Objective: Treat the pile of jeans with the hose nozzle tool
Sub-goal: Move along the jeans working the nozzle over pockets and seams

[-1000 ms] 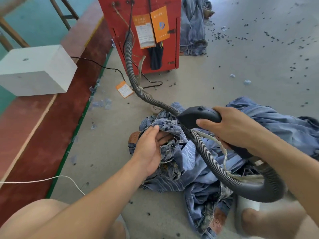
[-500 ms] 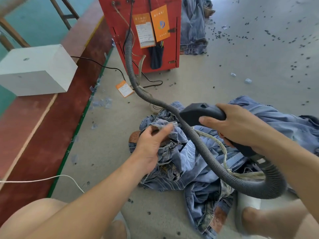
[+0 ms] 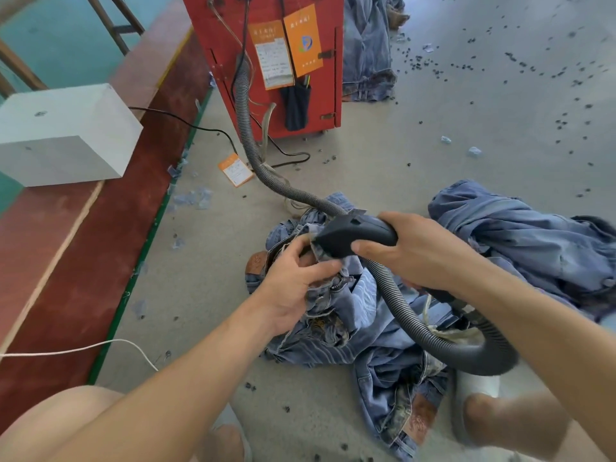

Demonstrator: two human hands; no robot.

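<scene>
the pile of jeans (image 3: 363, 331) lies crumpled on the grey floor (image 3: 416, 155) right in front of the person, between their knees. the left hand (image 3: 293, 285) pinches a bunched fold of denim near the top of the pile, fingers curled into the cloth, so what lies under the palm is hidden. the black nozzle (image 3: 350, 236) presses its mouth against that fold, just beside the left fingertips. the right hand (image 3: 413, 255) wraps round the nozzle's handle; its fingers cover the back half of the grip. the ribbed grey hose (image 3: 393, 295) loops under the right forearm, partly hidden there, then runs over the jeans and across the floor to a red cabinet (image 3: 266, 61), whose top is cut off by the frame. two orange tags hang on it, the print too small to read. more blue denim (image 3: 520, 235) sits to the right, its far edge blurred. small dark bits dot the floor. a white box (image 3: 63, 135) rests on a reddish platform at left.
</scene>
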